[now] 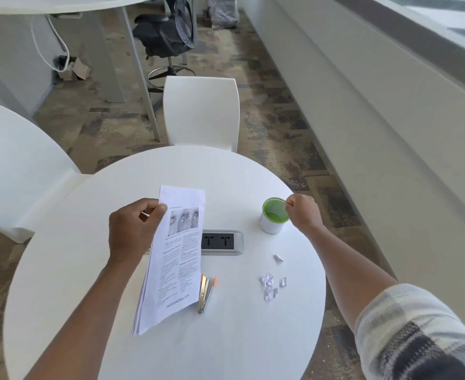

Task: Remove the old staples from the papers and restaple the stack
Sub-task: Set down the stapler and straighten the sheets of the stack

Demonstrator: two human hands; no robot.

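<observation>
My left hand [132,229] grips a stack of printed papers [175,259] by its upper left edge and holds it tilted above the round white table [88,283]. The top sheet shows a picture of eyes and columns of text. A small stapler [206,293] with orange tips lies open on the table just right of the papers' lower corner. My right hand [304,212] is pinched shut over the rim of a white cup with a green inside [273,218]; whatever sits between the fingertips is too small to make out.
A power socket panel [221,242] is set in the table's middle, partly behind the papers. Several torn paper scraps [271,286] lie at the right. A white chair [201,113] stands beyond the table, another white chair [14,165] at the left.
</observation>
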